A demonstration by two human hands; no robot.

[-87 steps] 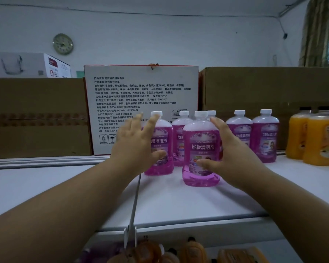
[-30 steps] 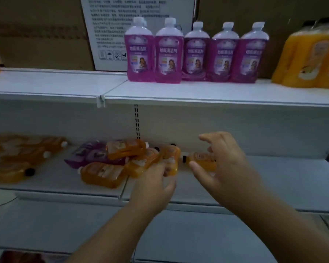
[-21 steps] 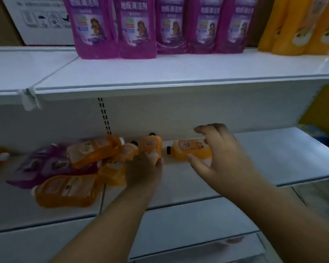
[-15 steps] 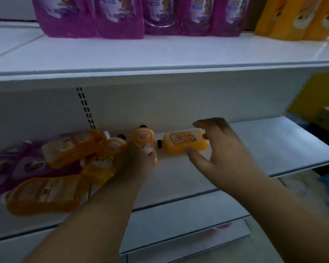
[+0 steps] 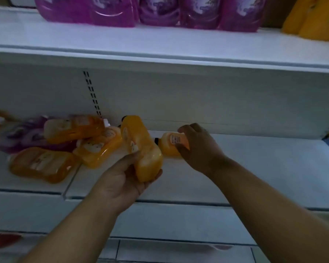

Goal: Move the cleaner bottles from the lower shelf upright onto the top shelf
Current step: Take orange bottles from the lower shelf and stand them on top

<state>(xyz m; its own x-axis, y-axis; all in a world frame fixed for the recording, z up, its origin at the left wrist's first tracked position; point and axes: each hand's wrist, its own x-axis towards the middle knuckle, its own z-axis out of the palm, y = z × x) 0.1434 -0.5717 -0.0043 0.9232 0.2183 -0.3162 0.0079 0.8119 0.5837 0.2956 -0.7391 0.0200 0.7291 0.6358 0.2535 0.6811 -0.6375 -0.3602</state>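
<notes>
My left hand point(image 5: 122, 179) grips the base of an orange cleaner bottle point(image 5: 139, 145), lifted off the lower shelf point(image 5: 254, 168) and tilted, black cap pointing away. My right hand point(image 5: 199, 147) curls round a second orange bottle point(image 5: 171, 145) that lies on its side on the lower shelf, cap to the left. More orange bottles point(image 5: 44, 166) and purple bottles point(image 5: 29, 135) lie in a heap at the left of that shelf. On the top shelf point(image 5: 179, 46) stand several purple bottles point(image 5: 112, 12) and orange ones point(image 5: 315, 18) at the right.
A slotted upright strip point(image 5: 92, 93) runs down the white back panel. The lower shelf is bare white to the right of my right hand. Another white shelf edge point(image 5: 179, 242) shows below, with something red point(image 5: 2, 240) at the far left.
The view dropped from the top shelf to the lower one. My left hand took hold of an orange bottle and raised it; my right hand closed on the bottle lying beside it.
</notes>
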